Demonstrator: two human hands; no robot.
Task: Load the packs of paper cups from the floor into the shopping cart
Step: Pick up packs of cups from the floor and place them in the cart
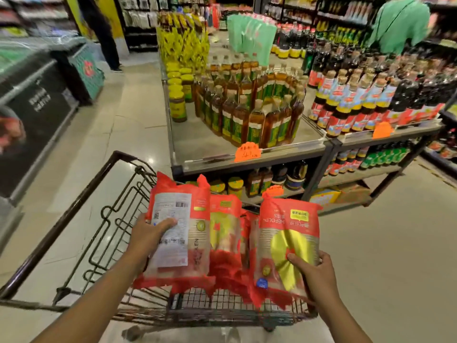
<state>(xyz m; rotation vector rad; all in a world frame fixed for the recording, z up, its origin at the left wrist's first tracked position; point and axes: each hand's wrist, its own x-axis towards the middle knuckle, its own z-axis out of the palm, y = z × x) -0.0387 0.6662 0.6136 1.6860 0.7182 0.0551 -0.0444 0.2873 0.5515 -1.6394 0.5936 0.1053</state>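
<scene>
My left hand [148,231] grips a red pack of paper cups [183,211] by its left edge, label side up, over the shopping cart [118,219]. In my right hand [314,273] is a second red pack [284,231] with a yellow fan design, held at its lower right. Both packs hover above the cart's wire basket. Between them stands another red pack [225,231] inside the basket, and more red wrapping shows beside it.
A display table of oil bottles [249,107] and jars stands just beyond the cart, with sauce bottles [358,100] to its right. A chest freezer [32,107] lines the left. A person [103,33] stands far down the aisle. Open floor lies to the right.
</scene>
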